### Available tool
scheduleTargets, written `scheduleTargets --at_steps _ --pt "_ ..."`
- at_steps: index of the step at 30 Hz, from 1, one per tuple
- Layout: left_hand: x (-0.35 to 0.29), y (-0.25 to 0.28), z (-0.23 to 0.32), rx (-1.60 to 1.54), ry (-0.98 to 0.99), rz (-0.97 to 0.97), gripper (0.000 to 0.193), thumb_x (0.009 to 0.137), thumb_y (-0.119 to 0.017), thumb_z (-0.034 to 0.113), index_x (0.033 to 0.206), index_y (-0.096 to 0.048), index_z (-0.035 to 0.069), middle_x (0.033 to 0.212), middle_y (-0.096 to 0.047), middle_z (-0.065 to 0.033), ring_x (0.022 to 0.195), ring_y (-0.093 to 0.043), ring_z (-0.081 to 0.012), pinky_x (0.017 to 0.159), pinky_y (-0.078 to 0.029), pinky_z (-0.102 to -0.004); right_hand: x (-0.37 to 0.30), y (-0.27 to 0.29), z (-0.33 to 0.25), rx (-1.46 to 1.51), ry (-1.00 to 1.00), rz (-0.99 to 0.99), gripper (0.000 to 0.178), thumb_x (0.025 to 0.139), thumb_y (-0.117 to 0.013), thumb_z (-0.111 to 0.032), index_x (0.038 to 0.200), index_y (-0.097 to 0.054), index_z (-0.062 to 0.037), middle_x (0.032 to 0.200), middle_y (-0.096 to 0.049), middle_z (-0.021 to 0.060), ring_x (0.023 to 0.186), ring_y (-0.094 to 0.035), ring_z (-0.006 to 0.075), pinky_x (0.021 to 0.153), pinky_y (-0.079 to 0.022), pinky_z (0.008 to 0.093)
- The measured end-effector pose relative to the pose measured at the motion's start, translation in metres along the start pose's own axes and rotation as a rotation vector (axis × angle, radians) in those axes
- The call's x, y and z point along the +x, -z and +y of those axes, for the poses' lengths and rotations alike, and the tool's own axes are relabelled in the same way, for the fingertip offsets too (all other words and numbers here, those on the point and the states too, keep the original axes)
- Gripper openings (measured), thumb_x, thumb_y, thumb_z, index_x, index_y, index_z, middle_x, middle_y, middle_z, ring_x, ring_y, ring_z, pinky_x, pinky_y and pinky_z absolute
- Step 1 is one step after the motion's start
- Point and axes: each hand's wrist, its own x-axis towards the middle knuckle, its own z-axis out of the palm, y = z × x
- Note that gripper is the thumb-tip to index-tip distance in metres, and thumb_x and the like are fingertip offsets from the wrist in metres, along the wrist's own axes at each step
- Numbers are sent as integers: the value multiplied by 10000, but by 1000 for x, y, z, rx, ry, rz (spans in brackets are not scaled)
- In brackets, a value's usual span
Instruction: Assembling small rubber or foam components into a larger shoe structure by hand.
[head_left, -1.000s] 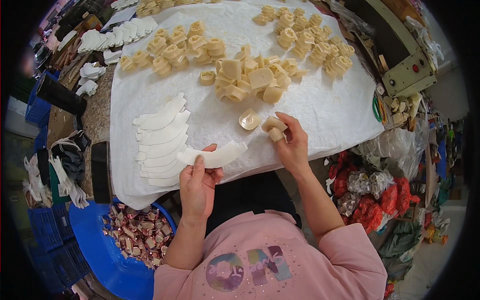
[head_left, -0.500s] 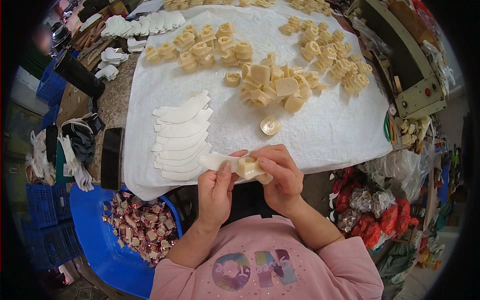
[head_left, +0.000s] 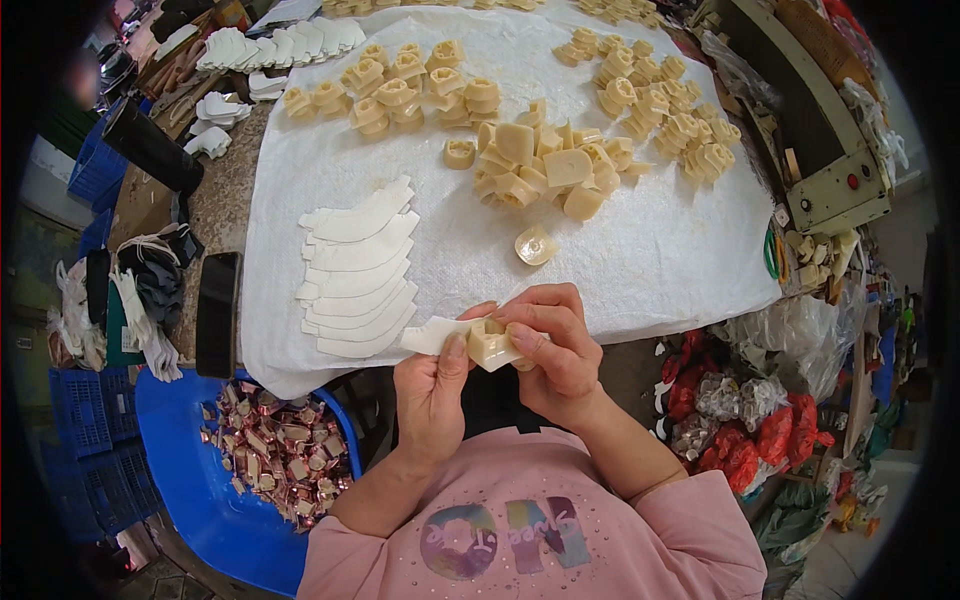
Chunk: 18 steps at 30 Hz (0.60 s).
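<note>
Cream-coloured glossy hollow block [head_left: 488,347], gripped in the curled fingers of the right hand [head_left: 562,355], is by the white woven cloth [head_left: 640,275]; the left hand [head_left: 428,392] pinches a flat, curved white strip [head_left: 428,336] beside it; block and fingers hide the strip's other end; farther cream pieces [head_left: 620,12] are cut off above

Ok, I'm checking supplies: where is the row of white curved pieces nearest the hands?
In the head view, the white curved pieces lie left of centre on the white cloth, beyond the left hand and right of the black slab.
</note>
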Motion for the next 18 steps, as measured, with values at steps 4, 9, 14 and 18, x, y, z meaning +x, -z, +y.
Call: scheduleTargets --at_steps 4,9,14,18 --pt "-2 0 -2 60 -30 44 395 1003 -343 185 1184 -497 -130 1161 -569 -180 1037 -566 -185 892 -460 -301 4 3 3 -174 30 -49 416 629 -637 51 1024 -583 -68 955 -622 80 803 -482 273 718 -383 374" --pt "5 7 3 399 -194 -28 372 995 -370 191 1152 -528 -107 1025 -627 -142 922 -580 -133 795 -456 -241 1 3 6 -186 12 -28 361 603 -650 3 949 -601 -85 919 -621 51 793 -453 253 725 -327 380" --pt "3 15 8 507 -235 161 232 943 -501 120 1010 -620 -67 846 -641 -88 726 -543 -86 646 -432 -218 16 15 -11 -344 13 -189 331 579 -651 -40 901 -616 -110 859 -585 26 798 -464 225 768 -276 423" --pt "3 12 9 532 -197 151 146 897 -567 66 936 -650 -48 763 -616 -79 632 -494 -82 562 -394 -225 24 18 -21 -483 -72 -395 308 560 -644 -43 854 -608 -127 793 -491 13 824 -477 216 782 -243 461"
